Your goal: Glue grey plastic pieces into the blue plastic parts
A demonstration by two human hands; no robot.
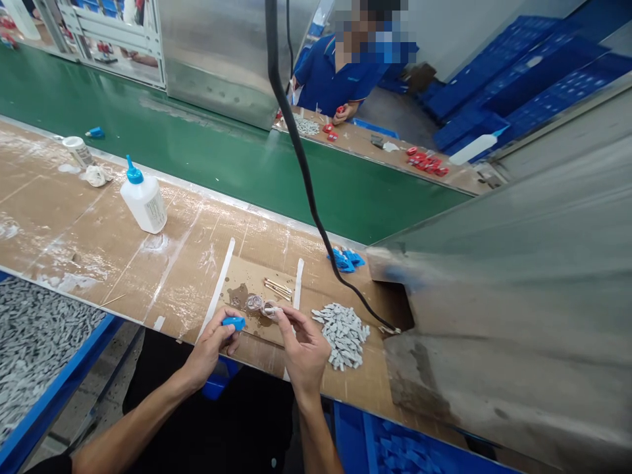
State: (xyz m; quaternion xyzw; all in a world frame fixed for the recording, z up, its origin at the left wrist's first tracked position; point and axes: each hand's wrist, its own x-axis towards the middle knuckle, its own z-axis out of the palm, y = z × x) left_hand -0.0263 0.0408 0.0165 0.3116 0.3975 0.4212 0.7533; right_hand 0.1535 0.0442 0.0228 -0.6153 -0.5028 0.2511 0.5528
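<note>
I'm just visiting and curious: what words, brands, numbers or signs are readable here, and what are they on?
None can be read.
Label on the white bottle: printed, too small and blurred.
Label on the small white jar: likewise unreadable.
Blue piece in the left hand: no readable marking.

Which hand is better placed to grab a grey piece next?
Probably the right hand, though it pinches a pale piece: it's beside the grey pile. The left hand, farther away, holds a blue piece.
</note>
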